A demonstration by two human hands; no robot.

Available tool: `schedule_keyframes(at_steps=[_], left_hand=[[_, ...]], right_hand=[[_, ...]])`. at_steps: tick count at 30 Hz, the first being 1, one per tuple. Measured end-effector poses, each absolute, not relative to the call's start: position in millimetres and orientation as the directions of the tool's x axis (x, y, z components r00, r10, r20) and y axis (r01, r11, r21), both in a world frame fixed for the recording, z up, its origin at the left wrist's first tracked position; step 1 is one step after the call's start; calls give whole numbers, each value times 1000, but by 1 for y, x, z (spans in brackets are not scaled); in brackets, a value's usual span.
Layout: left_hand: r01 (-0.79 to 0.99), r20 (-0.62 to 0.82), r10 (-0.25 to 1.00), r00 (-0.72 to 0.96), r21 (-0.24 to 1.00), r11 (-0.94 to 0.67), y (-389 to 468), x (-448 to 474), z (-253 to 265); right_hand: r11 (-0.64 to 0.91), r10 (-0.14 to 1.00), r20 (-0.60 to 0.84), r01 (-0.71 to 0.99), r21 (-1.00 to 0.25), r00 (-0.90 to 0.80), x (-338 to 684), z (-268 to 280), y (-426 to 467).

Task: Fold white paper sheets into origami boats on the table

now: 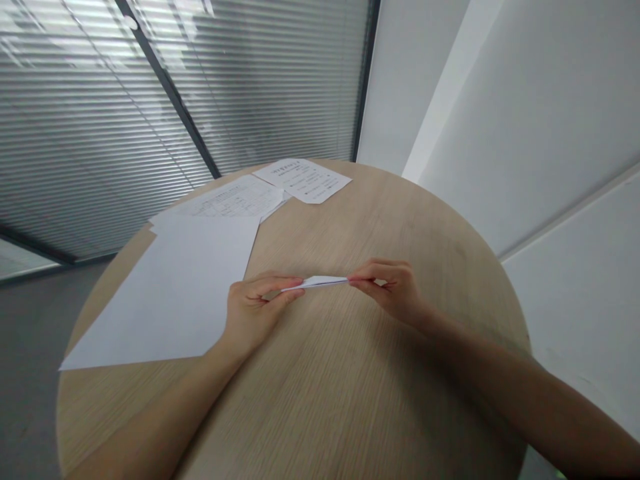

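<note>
- In the head view, counted: two bare hands, one small folded paper, one large blank sheet, and at least two printed sheets; cannot tell how many more beneath.
- Left hand (253,310): clamped on the near-left end of the folded paper (325,281), fingers above and thumb below.
- Right hand (393,287): clamped on the opposite end, pinching with fingertips and thumb; well apart from the left hand.
- Folded paper: between both hands, over the middle of the table (320,393); cannot tell whether touching the wood.
- Blank sheet (175,300): at the left of the table, partly behind the left hand, overlapping a printed sheet (235,199); at the far edge, another printed sheet (307,181).
- Around the table: slatted blinds (280,87) with a dark frame (173,93), a pale wall (545,100) to the right, grey floor (30,360) to the left.
- Materials: pale, fine-grained wood look with a rounded rim; smooth white paper, thin and wedge-like where folded; narrow horizontal slats.
</note>
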State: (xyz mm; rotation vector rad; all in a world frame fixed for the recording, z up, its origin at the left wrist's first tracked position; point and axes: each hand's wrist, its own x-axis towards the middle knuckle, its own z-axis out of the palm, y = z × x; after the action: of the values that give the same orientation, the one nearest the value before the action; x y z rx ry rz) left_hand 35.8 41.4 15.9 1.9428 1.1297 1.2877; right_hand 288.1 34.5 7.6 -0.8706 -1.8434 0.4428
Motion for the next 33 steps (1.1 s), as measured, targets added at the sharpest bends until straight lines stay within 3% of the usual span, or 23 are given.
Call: schedule_keyframes(at_steps=[7, 14, 18, 22, 26, 33], left_hand=[[399, 369, 913, 174, 821, -408, 42, 35, 18], [340, 284, 958, 50, 897, -283, 45, 40, 11], [104, 243, 970, -21, 965, -239, 42, 51, 8], [-53, 128, 990, 54, 991, -126, 30, 64, 12], [-61, 127, 977, 171, 991, -118, 24, 69, 14], [-31, 107, 981, 165, 994, -103, 29, 65, 9]], right_hand=[[648, 759, 588, 425, -633, -280, 288, 3, 39], [647, 757, 593, 446, -619, -275, 281, 5, 35], [615, 738, 658, 553, -562, -152, 270, 0, 30], [639, 647, 750, 631, -439, -135, 256, -3, 23], [679, 647, 742, 575, -457, -175, 245, -6, 20], [732, 681, 626, 326, -598, -381, 242, -7, 20]])
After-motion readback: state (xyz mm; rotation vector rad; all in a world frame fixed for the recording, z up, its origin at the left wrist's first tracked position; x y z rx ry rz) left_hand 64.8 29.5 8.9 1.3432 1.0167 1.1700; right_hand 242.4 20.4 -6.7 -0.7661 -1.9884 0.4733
